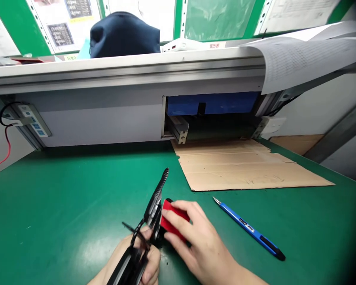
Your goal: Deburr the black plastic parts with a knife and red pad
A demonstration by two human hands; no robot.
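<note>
My left hand [151,263] is closed round a glossy black plastic part [153,206] with thin arms and a ribbed, pointed end, tilted up above the green bench. My right hand [203,241] pinches a red, flat-sided block [174,217] between thumb and fingers. One side of the block is right up against the black part; whether they touch cannot be made out. Something dark shows behind the block, mostly hidden. To the right of my right hand lies a blue pen-style craft knife [249,228], its metal tip pointing away from me.
A flat cardboard sheet [240,168] lies on the green bench top [62,198] at back right. Behind it is an open drawer slot with a metal rail [180,132]. A shelf [121,65] spans the back, bearing a dark blue cloth item [124,35] and papers [308,59].
</note>
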